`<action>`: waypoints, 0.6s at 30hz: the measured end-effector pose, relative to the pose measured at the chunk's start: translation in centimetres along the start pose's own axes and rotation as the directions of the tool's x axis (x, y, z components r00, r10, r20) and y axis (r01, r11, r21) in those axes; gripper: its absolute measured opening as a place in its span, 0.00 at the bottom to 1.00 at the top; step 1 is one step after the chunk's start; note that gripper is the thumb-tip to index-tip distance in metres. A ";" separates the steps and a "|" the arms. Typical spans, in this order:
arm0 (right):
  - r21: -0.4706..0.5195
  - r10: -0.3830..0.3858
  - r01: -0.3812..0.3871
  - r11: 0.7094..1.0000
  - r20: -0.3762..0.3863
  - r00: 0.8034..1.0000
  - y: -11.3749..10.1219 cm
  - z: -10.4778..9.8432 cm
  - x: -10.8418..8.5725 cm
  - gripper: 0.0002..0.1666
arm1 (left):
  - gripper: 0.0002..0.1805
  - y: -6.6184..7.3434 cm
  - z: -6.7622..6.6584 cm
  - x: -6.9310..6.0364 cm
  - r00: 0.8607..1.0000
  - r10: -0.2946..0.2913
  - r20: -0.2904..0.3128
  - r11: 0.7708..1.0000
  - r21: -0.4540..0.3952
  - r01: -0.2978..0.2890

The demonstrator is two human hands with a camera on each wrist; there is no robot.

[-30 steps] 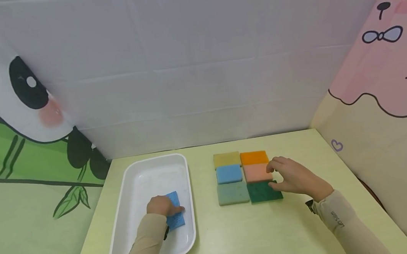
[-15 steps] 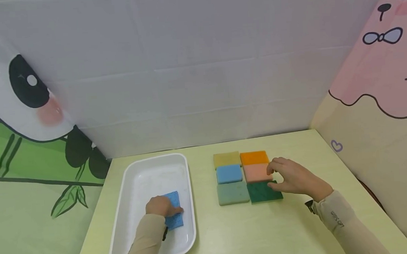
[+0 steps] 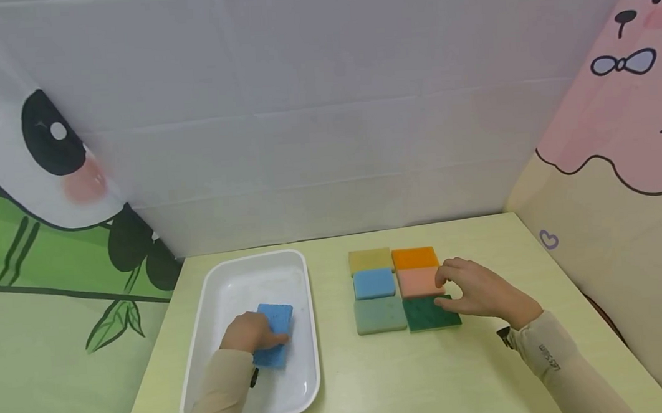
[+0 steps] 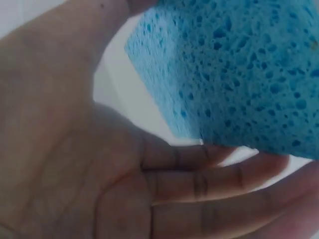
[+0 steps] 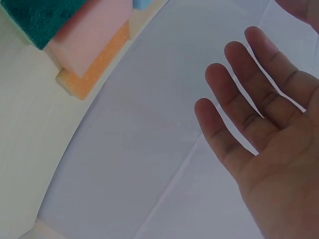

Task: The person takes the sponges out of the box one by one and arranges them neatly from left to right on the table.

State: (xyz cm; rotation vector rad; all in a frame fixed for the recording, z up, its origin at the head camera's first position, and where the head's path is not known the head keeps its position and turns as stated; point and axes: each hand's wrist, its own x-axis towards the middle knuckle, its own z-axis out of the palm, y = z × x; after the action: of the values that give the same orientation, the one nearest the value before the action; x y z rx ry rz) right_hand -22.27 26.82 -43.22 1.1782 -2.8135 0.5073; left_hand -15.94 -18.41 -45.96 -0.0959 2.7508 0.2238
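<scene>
My left hand (image 3: 250, 333) holds a blue porous sponge (image 3: 280, 318) inside the white tray (image 3: 313, 332). In the left wrist view the thumb lies along one edge of the sponge (image 4: 239, 74) and the fingers along the opposite one; the thumb's tip is cut off. Over on the right, my right hand (image 3: 478, 291) hovers with relaxed, slightly bent fingers and nothing in its grasp. It is nearest the dark green scouring pad (image 3: 427, 317) and the pink sponge (image 3: 416, 282). The right wrist view shows the bare palm and spread fingers (image 5: 217, 82).
Beside those two lie an orange sponge (image 3: 415, 257), a yellow sponge (image 3: 370, 261), a smaller blue sponge (image 3: 373, 283) and a pale green sponge (image 3: 378, 316), in two columns. A white wall sheet (image 3: 329, 169) stands behind the table (image 3: 374, 379).
My left hand has shifted a little left with the blue sponge, which now lies at a different angle. The right hand stays where it was.
</scene>
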 end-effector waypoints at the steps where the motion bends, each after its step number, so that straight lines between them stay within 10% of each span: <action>1: 0.001 0.000 0.000 1.000 0.002 1.000 0.0 0.0 0.0 0.13 | 0.28 -0.1 -0.5 -0.2 1.000 0.006 0.002 1.000 0.004 -0.006; 11: 0.000 -0.009 0.009 1.000 0.004 1.000 -0.2 0.0 0.1 0.12 | 0.50 -1.3 -3.9 -0.5 0.999 0.012 -0.045 1.000 -0.002 -0.012; 18: -0.004 -0.007 0.007 1.000 -0.011 1.000 -0.2 -0.4 0.3 0.13 | 0.50 -2.2 -4.5 -0.2 0.978 0.185 -0.098 0.979 0.109 -0.174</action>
State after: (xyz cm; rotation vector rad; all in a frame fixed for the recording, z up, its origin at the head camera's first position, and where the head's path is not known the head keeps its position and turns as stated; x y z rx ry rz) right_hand -22.39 26.64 -42.77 1.1803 -2.7994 0.5051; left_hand -17.20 -21.28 -42.13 0.1738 2.8735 0.1314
